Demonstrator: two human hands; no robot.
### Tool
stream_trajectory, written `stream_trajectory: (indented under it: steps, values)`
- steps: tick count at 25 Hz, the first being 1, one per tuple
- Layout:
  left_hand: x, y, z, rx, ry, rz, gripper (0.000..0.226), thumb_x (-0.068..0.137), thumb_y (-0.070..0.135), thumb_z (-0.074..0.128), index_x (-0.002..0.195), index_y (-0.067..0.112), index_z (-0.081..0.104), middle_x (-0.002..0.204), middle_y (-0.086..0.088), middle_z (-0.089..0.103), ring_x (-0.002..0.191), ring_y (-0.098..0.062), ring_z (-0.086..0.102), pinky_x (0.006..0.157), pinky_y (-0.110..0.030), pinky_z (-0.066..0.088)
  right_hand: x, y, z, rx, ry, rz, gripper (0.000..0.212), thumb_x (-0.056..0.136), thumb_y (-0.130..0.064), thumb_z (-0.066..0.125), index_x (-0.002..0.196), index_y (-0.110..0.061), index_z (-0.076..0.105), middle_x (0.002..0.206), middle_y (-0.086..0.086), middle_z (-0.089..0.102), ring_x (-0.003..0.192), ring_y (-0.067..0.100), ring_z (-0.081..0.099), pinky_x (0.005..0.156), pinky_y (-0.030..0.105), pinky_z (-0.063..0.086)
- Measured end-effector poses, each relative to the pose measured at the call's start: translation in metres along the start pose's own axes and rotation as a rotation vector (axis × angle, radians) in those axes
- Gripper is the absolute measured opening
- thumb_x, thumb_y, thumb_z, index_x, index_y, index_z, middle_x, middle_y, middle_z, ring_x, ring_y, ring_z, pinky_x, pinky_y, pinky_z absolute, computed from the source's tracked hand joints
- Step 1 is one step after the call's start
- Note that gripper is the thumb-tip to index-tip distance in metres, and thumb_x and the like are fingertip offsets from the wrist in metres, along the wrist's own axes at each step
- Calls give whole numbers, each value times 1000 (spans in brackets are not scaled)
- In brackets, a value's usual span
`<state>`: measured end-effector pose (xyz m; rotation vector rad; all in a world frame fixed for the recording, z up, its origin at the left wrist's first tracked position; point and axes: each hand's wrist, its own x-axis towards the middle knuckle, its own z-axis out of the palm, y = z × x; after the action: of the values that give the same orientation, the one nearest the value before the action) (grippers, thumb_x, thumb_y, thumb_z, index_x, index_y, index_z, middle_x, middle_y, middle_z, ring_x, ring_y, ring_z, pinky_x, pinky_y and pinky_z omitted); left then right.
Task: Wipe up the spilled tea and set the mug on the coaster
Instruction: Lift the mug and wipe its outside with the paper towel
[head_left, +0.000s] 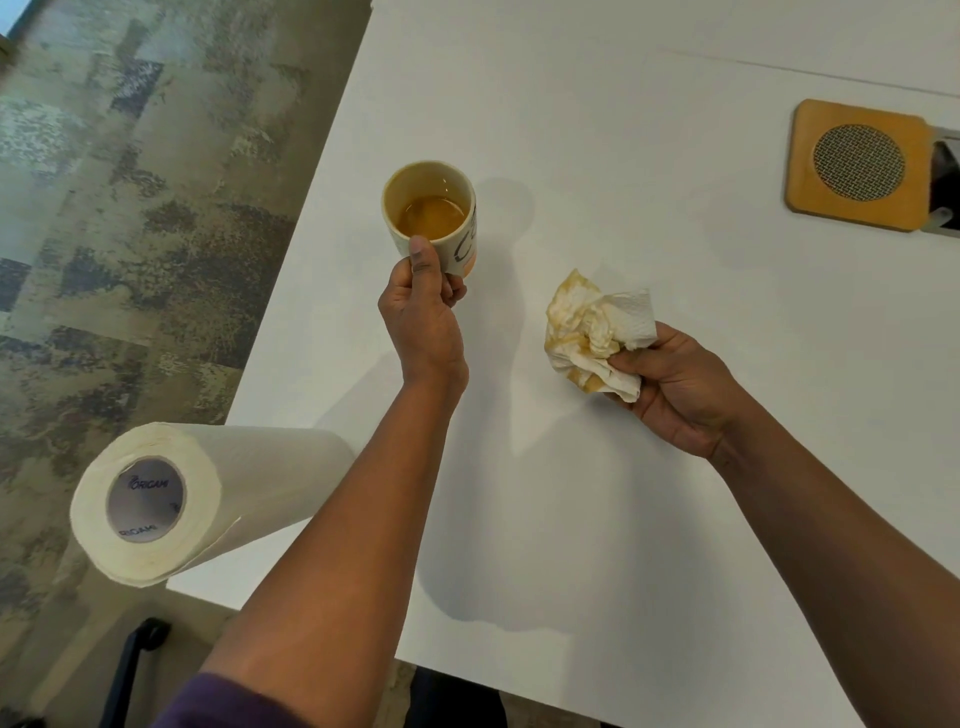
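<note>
At the left edge of the tabletop (649, 493) a paper towel roll (171, 499) lies on its side, its core facing the camera and part of it overhanging the edge — a nudge from the left forearm could, I judge, send it to the floor.

The left hand (423, 317) grasps the mug (430, 215) low on its near side, thumb pressed to the wall just under the rim. The mug is upright, its long axis near vertical and its mouth open toward the camera, with tea pooled in the bottom. Whether its base touches the tabletop I cannot tell. The hold looks narrow for a vessel with liquid in it: a tilt on the way across could spill fresh tea onto the wiped surface.

The right hand (675, 387) clenches a crumpled paper towel (597, 332), stained amber, just above or on the tabletop. It looks soaked, so it may drip or smear if dragged further.

Far right, well apart from the mug, the square wooden coaster (860, 163) lies flat with a round mesh centre — the carry is long, and the mug could land off-centre.
</note>
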<state>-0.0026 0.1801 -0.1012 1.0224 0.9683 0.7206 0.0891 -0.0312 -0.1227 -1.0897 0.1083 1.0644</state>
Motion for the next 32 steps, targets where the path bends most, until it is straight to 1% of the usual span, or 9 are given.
stream_trajectory:
  steps: [3, 9, 13, 15, 18, 23, 27, 30, 32]
  values:
    - [6, -12, 0, -21, 13, -22, 41, 106, 34, 50, 68, 20, 53, 63, 3, 44, 74, -18, 52, 75, -30, 52, -4, -2, -5, -31, 40, -7, 42, 75, 4, 64, 116, -4, 66, 112, 13, 74, 103, 27, 72, 80, 35, 61]
    - [11, -21, 0, -37, 18, -40, 40, 106, 35, 49, 69, 18, 52, 62, 3, 45, 72, -18, 52, 76, -30, 52, -7, -8, -11, -46, 58, -35, 40, 75, 5, 64, 113, -5, 68, 109, 11, 76, 102, 26, 73, 75, 33, 60]
    - [7, -22, -3, 10, 6, -29, 41, 107, 33, 46, 69, 18, 51, 65, 0, 46, 77, -21, 49, 76, -31, 50, -9, -9, -11, -41, 59, -42, 39, 76, 3, 66, 114, -6, 69, 115, 12, 74, 108, 28, 70, 81, 36, 60]
    - [6, -21, -7, 52, -5, -42, 41, 105, 27, 41, 65, 20, 48, 68, -1, 48, 78, -21, 49, 74, -32, 48, -10, -11, -9, -36, 55, -38, 37, 77, 1, 67, 113, -7, 70, 117, 13, 73, 110, 28, 70, 83, 36, 60]
    - [3, -17, -11, 108, -15, -83, 36, 97, 20, 38, 65, 21, 54, 75, 0, 59, 82, -19, 53, 74, -32, 46, -13, -13, -7, -26, 63, -22, 32, 82, 1, 65, 112, -8, 71, 120, 14, 72, 111, 29, 69, 88, 38, 59]
    - [0, -13, -17, 203, -30, -79, 38, 107, 31, 42, 78, 25, 67, 89, 7, 72, 89, -14, 57, 81, -30, 50, -19, -17, -5, -32, 63, -21, 29, 90, 6, 58, 105, -13, 75, 118, 12, 73, 109, 27, 70, 85, 37, 60]
    - [0, -12, -21, 273, -27, -44, 36, 107, 38, 47, 89, 24, 74, 87, 19, 74, 90, -11, 61, 81, -28, 54, -23, -17, 0, -32, 52, -32, 28, 83, 1, 65, 101, -16, 78, 118, 12, 73, 110, 27, 70, 89, 38, 59]
    - [-1, -10, -24, 320, -24, -29, 31, 105, 40, 51, 89, 30, 76, 84, 27, 73, 89, -9, 63, 78, -26, 55, -26, -16, 4, -49, 33, -44, 30, 88, 3, 62, 97, -19, 80, 114, 9, 75, 107, 24, 71, 82, 35, 60]
    - [0, -9, -25, 354, -10, -18, 25, 102, 41, 56, 89, 32, 76, 79, 27, 71, 87, -10, 64, 79, -29, 58, -28, -17, 7, -49, 29, -47, 32, 90, 5, 60, 98, -18, 80, 115, 9, 75, 107, 24, 71, 81, 34, 60]
